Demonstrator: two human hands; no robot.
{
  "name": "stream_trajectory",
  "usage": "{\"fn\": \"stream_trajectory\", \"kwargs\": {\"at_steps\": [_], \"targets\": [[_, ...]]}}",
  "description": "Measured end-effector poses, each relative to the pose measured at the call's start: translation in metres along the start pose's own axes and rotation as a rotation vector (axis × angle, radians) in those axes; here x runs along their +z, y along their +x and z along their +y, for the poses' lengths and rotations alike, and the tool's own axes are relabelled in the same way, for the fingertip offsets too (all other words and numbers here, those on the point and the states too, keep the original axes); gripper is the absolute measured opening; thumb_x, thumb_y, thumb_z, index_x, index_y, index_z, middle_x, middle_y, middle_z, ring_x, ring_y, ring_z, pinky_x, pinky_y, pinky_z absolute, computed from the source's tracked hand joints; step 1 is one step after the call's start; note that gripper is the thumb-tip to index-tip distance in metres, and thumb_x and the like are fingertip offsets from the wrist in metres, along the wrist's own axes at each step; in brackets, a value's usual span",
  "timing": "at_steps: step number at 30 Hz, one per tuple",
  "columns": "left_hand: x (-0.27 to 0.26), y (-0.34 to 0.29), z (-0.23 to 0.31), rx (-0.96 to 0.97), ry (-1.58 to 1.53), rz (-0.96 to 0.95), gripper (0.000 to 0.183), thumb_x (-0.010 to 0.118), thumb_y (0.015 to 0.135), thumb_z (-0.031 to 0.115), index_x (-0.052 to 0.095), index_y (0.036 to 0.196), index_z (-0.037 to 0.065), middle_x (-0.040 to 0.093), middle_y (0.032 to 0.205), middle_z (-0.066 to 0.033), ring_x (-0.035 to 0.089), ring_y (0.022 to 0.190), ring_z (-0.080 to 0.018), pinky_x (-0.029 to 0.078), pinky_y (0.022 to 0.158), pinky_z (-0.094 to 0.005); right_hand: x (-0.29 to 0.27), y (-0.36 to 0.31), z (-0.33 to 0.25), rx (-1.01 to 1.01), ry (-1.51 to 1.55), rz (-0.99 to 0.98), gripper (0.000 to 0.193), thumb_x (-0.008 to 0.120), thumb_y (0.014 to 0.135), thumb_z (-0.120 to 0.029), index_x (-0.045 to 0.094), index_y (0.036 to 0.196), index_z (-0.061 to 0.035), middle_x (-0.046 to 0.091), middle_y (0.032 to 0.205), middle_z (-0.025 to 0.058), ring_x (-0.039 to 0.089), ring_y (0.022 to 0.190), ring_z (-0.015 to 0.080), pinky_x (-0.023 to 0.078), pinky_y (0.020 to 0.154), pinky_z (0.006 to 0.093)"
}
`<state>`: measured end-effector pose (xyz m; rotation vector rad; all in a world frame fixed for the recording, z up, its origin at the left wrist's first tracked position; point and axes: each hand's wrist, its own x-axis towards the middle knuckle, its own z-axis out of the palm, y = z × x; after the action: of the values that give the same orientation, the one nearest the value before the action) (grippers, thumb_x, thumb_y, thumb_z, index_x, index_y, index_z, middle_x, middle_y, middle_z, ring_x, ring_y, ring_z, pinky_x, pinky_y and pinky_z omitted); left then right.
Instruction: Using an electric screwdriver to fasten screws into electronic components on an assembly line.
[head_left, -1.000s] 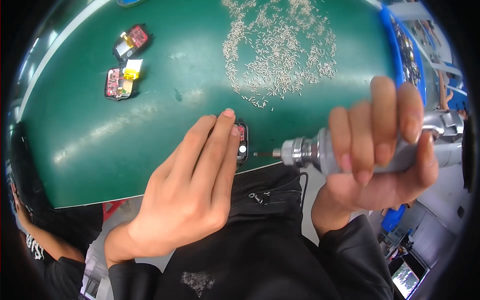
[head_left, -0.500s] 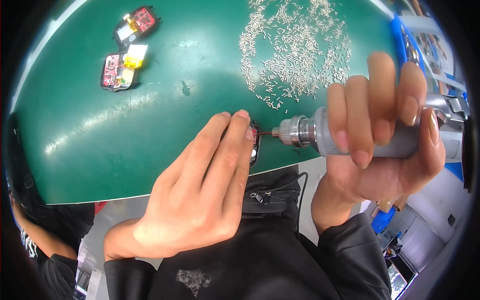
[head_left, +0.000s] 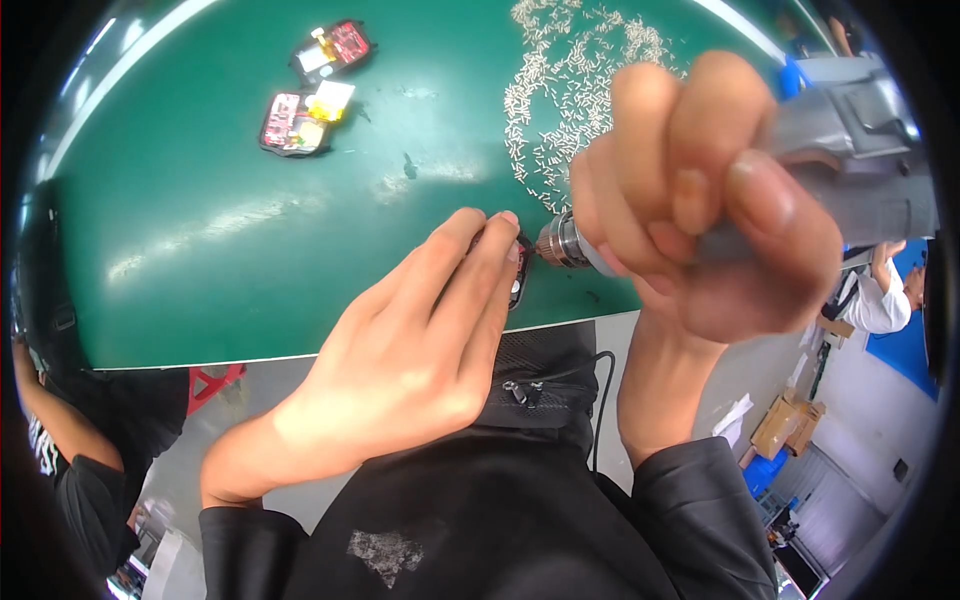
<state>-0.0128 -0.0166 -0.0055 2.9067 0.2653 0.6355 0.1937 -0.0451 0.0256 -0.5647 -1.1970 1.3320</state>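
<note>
Near the front edge of the table, my left hand [head_left: 410, 340] presses down on a small black device case [head_left: 518, 288] with a red circuit board inside. Its fingers lie close together and hide most of the case. My right hand [head_left: 700, 210] is wrapped round a grey electric screwdriver [head_left: 850, 140], held tilted with its ridged metal nose toward the case. The tip is close beside my left fingertips; whether it touches a screw cannot be made out. Farther off lie two open device cases, one upper [head_left: 343, 42] and one lower [head_left: 285, 120], with red boards and yellow-taped parts.
Many small loose screws [head_left: 535, 110] are spread over the green table [head_left: 220, 270] beyond my right hand. A person's arm [head_left: 70, 420] shows at the lower left, another person in white [head_left: 880, 295] at the right. Cardboard boxes [head_left: 785, 425] stand on the floor at right.
My right hand has tilted the screwdriver, its rear end rising, and moved closer to my left hand. The view has shifted, while my left hand stays on the device case.
</note>
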Motion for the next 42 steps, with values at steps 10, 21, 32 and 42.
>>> {"fn": "stream_trajectory", "kwargs": {"at_steps": [10, 21, 32, 42], "targets": [[-0.034, -0.045, -0.018, -0.509, 0.088, 0.001, 0.041, 0.066, 0.071, -0.006, 0.061, 0.111, -0.005, 0.062, 0.118, -0.0185, 0.060, 0.105, -0.0362, 0.051, 0.087, -0.0430, -0.025, -0.059, -0.006, -0.281, 0.268, 0.322, 0.023, 0.046, 0.091, -0.023, 0.052, 0.097, -0.0024, 0.044, 0.068, 0.0031, 0.039, 0.043, 0.0098, 0.039, 0.049, 0.0287], [-0.011, 0.021, -0.036, -0.360, 0.047, 0.194, 0.034, 0.073, 0.071, -0.006, 0.066, 0.104, 0.001, 0.063, 0.105, -0.0144, 0.062, 0.096, -0.0323, 0.050, 0.083, -0.0391, -0.023, -0.096, 0.015, -0.337, 0.512, 0.646, 0.014, 0.045, 0.091, -0.019, 0.049, 0.091, -0.0052, 0.043, 0.067, 0.0030, 0.039, 0.044, 0.0106, 0.039, 0.052, 0.0294], [0.014, 0.071, -0.053, -0.206, 0.116, 0.056, 0.018, 0.070, 0.074, -0.005, 0.066, 0.091, -0.001, 0.062, 0.089, -0.0087, 0.061, 0.078, -0.0260, 0.050, 0.068, -0.0366, -0.026, -0.099, 0.017, -0.325, 0.563, 0.516, 0.015, 0.043, 0.092, -0.019, 0.049, 0.093, -0.0060, 0.045, 0.071, 0.0037, 0.042, 0.046, 0.0114, 0.041, 0.054, 0.0300], [0.014, 0.082, -0.059, -0.079, 0.097, 0.023, 0.020, 0.072, 0.072, -0.006, 0.064, 0.090, 0.000, 0.061, 0.087, -0.0083, 0.061, 0.076, -0.0254, 0.049, 0.066, -0.0364, -0.027, -0.102, 0.017, -0.333, 0.573, 0.522, 0.016, 0.042, 0.092, -0.019, 0.049, 0.094, -0.0059, 0.045, 0.071, 0.0037, 0.041, 0.045, 0.0110, 0.042, 0.054, 0.0298]]}}
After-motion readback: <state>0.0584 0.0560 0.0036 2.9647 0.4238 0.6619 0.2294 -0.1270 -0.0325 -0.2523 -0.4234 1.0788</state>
